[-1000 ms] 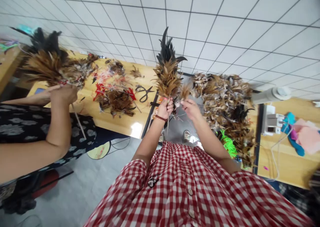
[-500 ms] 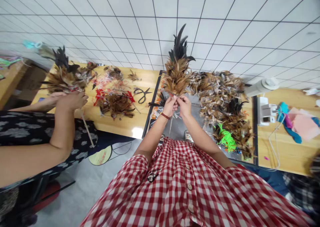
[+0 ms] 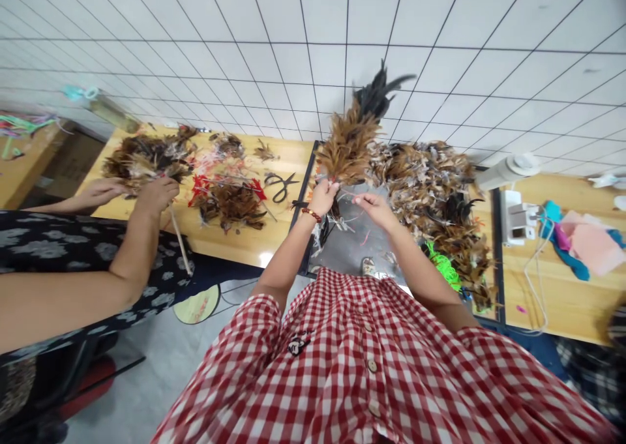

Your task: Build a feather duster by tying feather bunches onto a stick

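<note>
A feather duster [image 3: 349, 147], brown with long black plumes at its tip, points away from me towards the wall. My left hand [image 3: 323, 199], with a beaded bracelet at the wrist, is closed round its lower end. To the right of it, my right hand [image 3: 375, 209] pinches a thin pale string [image 3: 348, 192] that runs across to the base of the feathers. The duster's stick is hidden by my left hand and forearm. Beneath both hands lies a dark grey surface [image 3: 359, 232] with loose strings and a pink strand on it.
Heaps of brown feathers [image 3: 415, 177] and a bright green bundle of strands [image 3: 444, 266] lie at my right. Beyond stand a white bottle [image 3: 508, 170] and a charger [image 3: 521, 217]. Left are black scissors [image 3: 281, 186] and a co-worker's hands [image 3: 156, 193] on another feather bundle [image 3: 147, 160].
My right hand has moved right, away from my left hand, with the string stretched between. The duster's black tip has swung right. The co-worker's feather bundle has turned and lowered.
</note>
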{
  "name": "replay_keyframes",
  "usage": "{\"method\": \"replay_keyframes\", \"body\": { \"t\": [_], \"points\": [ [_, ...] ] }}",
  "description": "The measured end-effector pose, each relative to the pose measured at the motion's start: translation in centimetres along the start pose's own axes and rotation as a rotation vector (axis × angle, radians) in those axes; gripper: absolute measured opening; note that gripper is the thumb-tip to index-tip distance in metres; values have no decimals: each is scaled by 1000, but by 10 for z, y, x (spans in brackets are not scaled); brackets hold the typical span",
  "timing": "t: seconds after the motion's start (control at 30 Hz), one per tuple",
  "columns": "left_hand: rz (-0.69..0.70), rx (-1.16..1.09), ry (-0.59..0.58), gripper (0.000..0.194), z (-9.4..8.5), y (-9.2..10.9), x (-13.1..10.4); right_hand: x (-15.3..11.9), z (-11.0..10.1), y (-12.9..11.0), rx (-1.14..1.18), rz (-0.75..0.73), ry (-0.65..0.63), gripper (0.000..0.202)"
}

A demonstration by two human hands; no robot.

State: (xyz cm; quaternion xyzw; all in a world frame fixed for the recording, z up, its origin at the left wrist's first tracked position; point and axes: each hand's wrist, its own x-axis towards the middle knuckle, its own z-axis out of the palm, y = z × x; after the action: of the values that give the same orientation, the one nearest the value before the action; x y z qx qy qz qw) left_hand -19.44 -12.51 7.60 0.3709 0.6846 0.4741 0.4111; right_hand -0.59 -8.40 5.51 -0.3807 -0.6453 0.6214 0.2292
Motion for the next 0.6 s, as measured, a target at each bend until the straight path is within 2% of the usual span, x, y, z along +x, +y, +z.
{"method": "replay_keyframes", "body": {
  "t": [0.07, 0.13, 0.17, 0.23, 0.3, 0.4, 0.53, 0.6],
  "points": [
    [120, 357, -37, 21, -9, 3, 2, -4, -17, -19, -223, -129, -13, 46],
    [173, 667, -163, 8, -13, 9, 0, -4, -30, -44, -427, -230, -91, 34],
    [185, 793, -245, 7, -14, 14, -3, -3, -35, -56, -507, -269, -123, 29],
    [215, 1016, -405, 19, -12, 23, -12, 4, -37, -76, -629, -321, -173, 23],
    [267, 1197, -536, 26, -9, 32, -24, 15, -35, -88, -721, -334, -214, 21],
    [391, 1379, -638, 32, -5, 40, -42, 37, -29, -85, -819, -276, -204, 20],
    [560, 1489, -571, 47, -14, 44, -60, 61, -30, -57, -775, -111, -185, 14],
    [639, 1487, -586, 53, -21, 45, -63, 66, -33, -40, -667, -26, -217, 15]
  ]
}}
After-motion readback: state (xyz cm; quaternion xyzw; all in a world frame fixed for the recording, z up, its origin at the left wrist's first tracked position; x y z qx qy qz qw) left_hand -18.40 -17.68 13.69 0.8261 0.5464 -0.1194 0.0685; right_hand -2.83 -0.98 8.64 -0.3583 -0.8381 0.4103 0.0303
